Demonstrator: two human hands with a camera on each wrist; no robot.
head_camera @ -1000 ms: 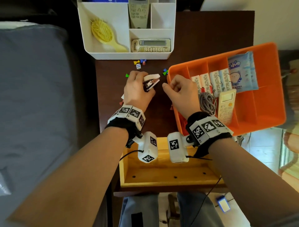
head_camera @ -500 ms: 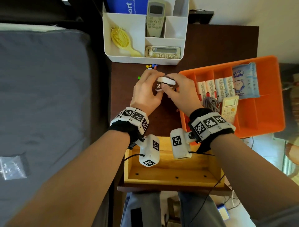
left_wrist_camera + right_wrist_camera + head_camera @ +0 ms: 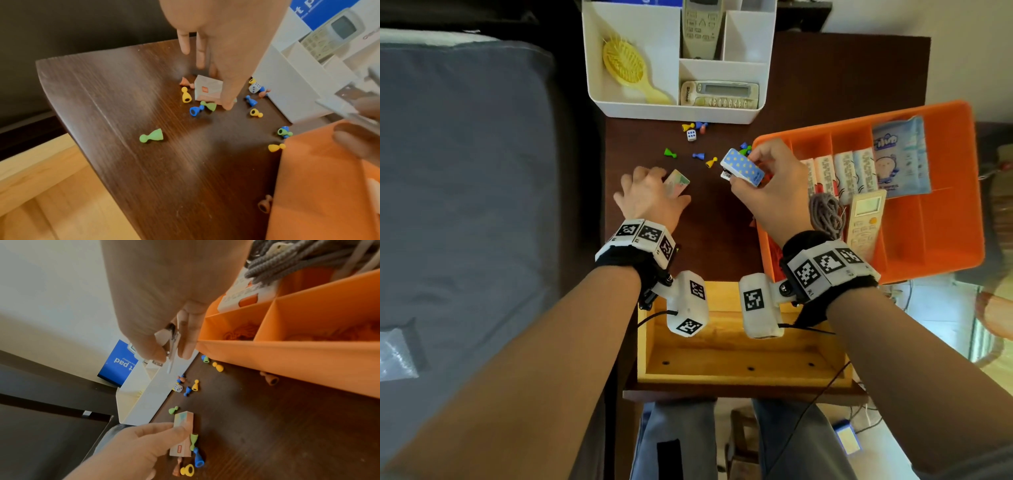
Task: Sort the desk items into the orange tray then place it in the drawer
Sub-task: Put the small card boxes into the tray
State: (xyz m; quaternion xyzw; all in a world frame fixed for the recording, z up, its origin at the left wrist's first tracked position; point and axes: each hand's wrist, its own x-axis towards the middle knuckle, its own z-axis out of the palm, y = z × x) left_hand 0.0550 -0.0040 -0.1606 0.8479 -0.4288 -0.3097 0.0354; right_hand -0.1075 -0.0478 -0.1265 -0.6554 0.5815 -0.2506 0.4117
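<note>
My right hand grips a small stapler, blue with yellow dots, just above the desk at the left rim of the orange tray. The right wrist view shows the stapler between thumb and fingers. My left hand lies over a small pastel box flat on the desk, thumb on one side and fingers on the other. The tray holds tissue packs, a wipes pack, a remote and a grey cord.
Several coloured game pawns and a die are scattered on the dark desk. A white organiser with a yellow brush and remotes stands at the back. An open wooden drawer is below my wrists. A grey bed lies left.
Half a second ago both hands held the stapler. The left hand has let go and moved down-left onto the pastel box. The right hand has carried the stapler rightwards.
</note>
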